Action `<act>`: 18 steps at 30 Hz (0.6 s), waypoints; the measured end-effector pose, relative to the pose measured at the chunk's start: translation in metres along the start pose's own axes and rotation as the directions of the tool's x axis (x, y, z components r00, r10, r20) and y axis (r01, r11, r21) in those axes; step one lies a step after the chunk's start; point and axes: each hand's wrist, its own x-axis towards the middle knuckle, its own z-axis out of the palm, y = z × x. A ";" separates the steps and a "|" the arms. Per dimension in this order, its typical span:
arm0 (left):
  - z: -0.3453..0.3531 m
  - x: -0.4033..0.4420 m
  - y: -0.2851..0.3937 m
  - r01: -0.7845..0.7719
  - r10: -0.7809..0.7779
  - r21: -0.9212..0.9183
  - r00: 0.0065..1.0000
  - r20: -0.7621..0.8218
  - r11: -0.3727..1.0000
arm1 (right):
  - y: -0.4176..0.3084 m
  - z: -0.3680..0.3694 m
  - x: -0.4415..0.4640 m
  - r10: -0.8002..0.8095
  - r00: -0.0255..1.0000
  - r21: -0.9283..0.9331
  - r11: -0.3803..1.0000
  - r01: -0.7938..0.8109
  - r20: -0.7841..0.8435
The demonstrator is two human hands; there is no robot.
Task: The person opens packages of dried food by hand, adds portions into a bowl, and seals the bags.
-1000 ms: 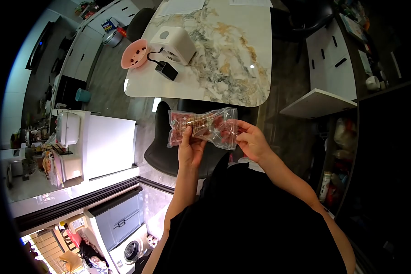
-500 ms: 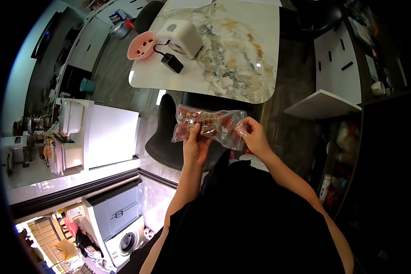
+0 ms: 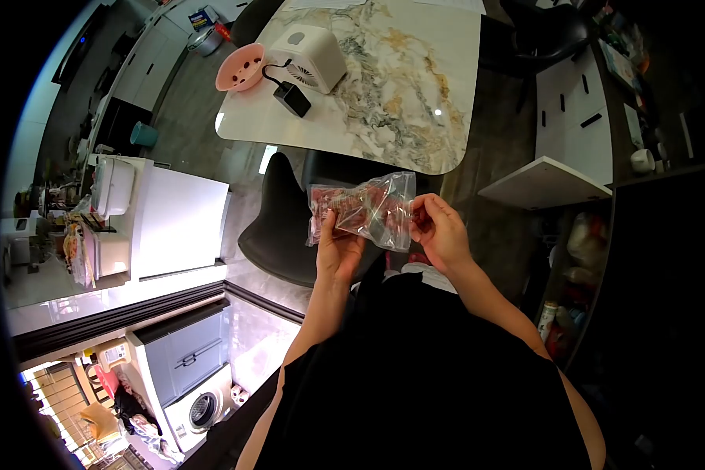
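Observation:
A clear plastic bag [image 3: 377, 210] with reddish contents and printed lettering is held in front of my body, above the dark chair. My left hand [image 3: 339, 252] grips its left part from below, thumb on the near face and the other fingers behind it. At the bag's right edge, my right hand [image 3: 442, 231] has its thumb and fingertips closed on the plastic. The right end of the bag looks mostly unfilled and wrinkled. What exactly lies inside cannot be made out.
Ahead stands a marble-patterned table [image 3: 399, 117] with a white fan-like box [image 3: 313, 56], a black adapter [image 3: 292, 99] and a pink bowl [image 3: 240, 67]. A dark chair [image 3: 278, 227] is tucked below its edge. An open cabinet flap [image 3: 544, 184] juts out at right.
The bag has turned slightly, its right end rising. My right hand has shifted a little along the bag's right edge, and the camera view has moved slightly.

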 end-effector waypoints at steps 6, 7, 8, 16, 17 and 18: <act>-0.002 -0.004 0.000 -0.029 0.031 -0.075 0.999 0.027 0.997 | -0.006 0.000 -0.003 0.135 0.991 0.190 0.973 -0.133 0.002; -0.002 -0.004 0.000 -0.029 0.032 -0.075 0.999 0.028 0.997 | -0.006 0.000 -0.002 0.135 0.991 0.190 0.973 -0.133 0.002; -0.003 -0.004 0.000 -0.037 0.040 -0.079 0.999 0.031 0.996 | -0.006 0.000 -0.002 0.182 0.983 0.249 0.951 -0.181 0.020; -0.002 -0.019 -0.001 -0.048 0.061 -0.119 0.992 0.108 0.992 | -0.003 0.004 -0.004 0.300 0.945 0.339 0.882 -0.327 0.131; -0.003 -0.022 0.000 -0.046 0.059 -0.122 0.992 0.110 0.991 | -0.003 0.005 -0.004 0.314 0.944 0.304 0.894 -0.328 0.097; -0.004 -0.025 0.002 -0.047 0.061 -0.126 0.992 0.110 0.991 | -0.002 0.005 -0.004 0.329 0.942 0.268 0.904 -0.334 0.065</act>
